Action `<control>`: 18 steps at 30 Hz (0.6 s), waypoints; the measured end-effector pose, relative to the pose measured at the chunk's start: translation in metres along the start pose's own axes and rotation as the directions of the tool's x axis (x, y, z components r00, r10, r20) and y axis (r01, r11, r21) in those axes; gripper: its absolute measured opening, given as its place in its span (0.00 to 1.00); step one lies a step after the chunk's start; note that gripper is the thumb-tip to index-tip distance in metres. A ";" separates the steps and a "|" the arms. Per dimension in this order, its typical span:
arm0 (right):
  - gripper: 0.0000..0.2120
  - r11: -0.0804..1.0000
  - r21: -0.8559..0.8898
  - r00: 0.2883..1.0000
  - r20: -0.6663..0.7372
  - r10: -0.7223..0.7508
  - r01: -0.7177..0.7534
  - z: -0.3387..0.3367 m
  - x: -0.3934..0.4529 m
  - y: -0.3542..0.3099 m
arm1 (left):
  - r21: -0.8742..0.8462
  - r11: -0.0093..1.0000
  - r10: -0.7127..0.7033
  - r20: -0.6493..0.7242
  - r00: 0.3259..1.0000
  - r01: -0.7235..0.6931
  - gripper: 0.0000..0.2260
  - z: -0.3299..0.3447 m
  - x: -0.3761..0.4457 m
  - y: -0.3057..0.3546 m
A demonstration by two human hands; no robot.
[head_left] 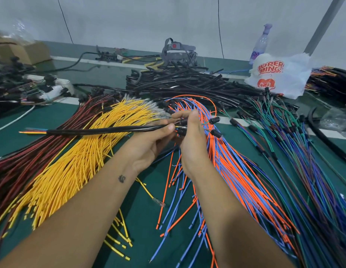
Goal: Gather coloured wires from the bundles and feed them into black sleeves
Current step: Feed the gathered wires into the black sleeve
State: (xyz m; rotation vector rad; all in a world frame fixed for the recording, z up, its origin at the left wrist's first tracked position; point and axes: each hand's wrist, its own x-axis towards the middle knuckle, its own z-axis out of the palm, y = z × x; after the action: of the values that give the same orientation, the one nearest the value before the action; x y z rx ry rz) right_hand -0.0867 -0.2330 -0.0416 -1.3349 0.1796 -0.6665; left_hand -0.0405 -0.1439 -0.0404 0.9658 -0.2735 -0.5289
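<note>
A black sleeve (102,130) runs level to the left above the yellow wire bundle (75,161), with several coloured wire tips (32,131) sticking out of its left end. My left hand (149,144) pinches the sleeve's right end between thumb and fingers. Right beside it, my right hand (191,136) grips the black connectors (182,125) and wires at that end. Below my right hand fans the orange and blue wire bundle (222,171). A dark red bundle (33,155) lies at the left.
A pile of black sleeves (183,82) lies at the back of the green table (145,219). Green, blue and purple wires (296,151) spread at the right. A white plastic bag (280,74), a spray bottle (262,43) and a cardboard box (23,51) stand along the far edge.
</note>
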 end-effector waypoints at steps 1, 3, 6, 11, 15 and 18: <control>0.20 1.000 0.002 1.000 0.013 -0.008 0.008 0.001 -0.001 0.001 | 0.007 1.000 -0.012 -0.002 1.000 0.012 0.07 -0.001 0.002 0.000; 0.20 1.000 -0.005 0.999 0.035 -0.006 0.006 0.000 0.000 0.002 | -0.015 0.999 -0.046 -0.029 0.999 0.046 0.06 -0.003 0.005 0.002; 0.23 0.998 0.037 0.998 -0.024 0.052 -0.051 -0.002 0.004 0.003 | 0.076 0.990 -0.123 0.043 0.992 0.119 0.08 -0.001 0.004 0.008; 0.26 0.952 0.272 0.975 -0.129 0.183 -0.142 -0.008 0.010 -0.002 | 0.537 0.711 -0.501 -0.064 0.863 0.453 0.27 0.015 -0.008 0.043; 0.26 0.902 0.388 0.954 -0.144 0.264 -0.191 -0.010 0.009 -0.015 | 0.828 0.560 0.152 -0.058 0.987 -0.037 0.21 0.010 -0.023 0.072; 0.27 0.778 0.603 0.943 -0.120 0.310 -0.179 -0.013 0.007 -0.030 | 0.906 -0.207 0.551 0.421 0.721 -0.370 0.14 -0.014 -0.039 0.077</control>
State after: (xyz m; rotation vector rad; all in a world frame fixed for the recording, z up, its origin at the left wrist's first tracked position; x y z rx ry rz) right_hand -0.0973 -0.2500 -0.0149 -0.6222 0.2912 -0.5746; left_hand -0.0440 -0.0775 0.0165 2.1927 -0.9618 0.7164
